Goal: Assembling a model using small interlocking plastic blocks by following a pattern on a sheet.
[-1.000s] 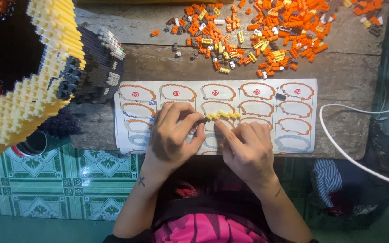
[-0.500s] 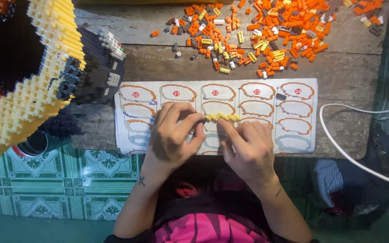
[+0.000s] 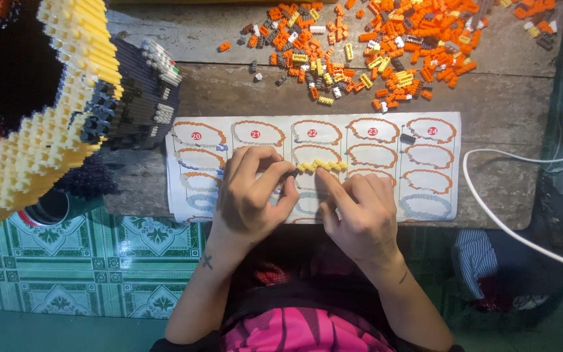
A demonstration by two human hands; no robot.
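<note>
A short row of small yellow bricks point(image 3: 321, 166) lies on a white instruction sheet point(image 3: 386, 163) printed with orange ring shapes. My left hand point(image 3: 252, 195) pinches the row's left end between thumb and fingers. My right hand point(image 3: 360, 212) rests beside it, its index finger pressing on the row's right part. Both hands lie on the sheet at the near edge of a worn wooden table point(image 3: 490, 98).
A heap of loose orange, yellow and grey bricks point(image 3: 386, 45) spreads across the far side. A large brick-built model in yellow, black and orange point(image 3: 47, 104) stands at the left. A white cable point(image 3: 490, 208) curves off the right edge. Green patterned floor tiles point(image 3: 99, 274) lie below.
</note>
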